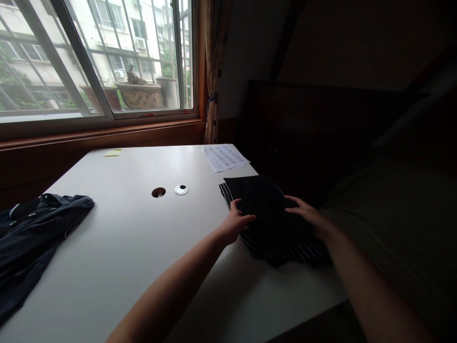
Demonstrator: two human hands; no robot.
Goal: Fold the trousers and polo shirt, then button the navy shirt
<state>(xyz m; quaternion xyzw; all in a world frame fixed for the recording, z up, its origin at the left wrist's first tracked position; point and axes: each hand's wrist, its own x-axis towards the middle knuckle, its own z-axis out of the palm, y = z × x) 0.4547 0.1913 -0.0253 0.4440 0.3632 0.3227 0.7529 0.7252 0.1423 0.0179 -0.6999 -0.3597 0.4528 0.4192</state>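
A folded black garment (262,202) lies on top of a black cloth with thin white stripes (303,250), together forming a flat stack at the right side of the table. My left hand (238,223) rests at the stack's left edge, thumb stretched over the black cloth and fingers apart. On the opposite edge, my right hand (310,215) touches the cloth with its thumb and forefinger spread; its other fingers are hard to make out in the dark. Neither hand visibly grips the fabric.
A dark navy garment with buttons (39,228) lies at the white table's (143,247) left. Printed papers (225,157) sit at the far right corner, a yellow sticky note (113,153) at the far left. A cable hole (158,192) and its round metal cover (181,189) are mid-table.
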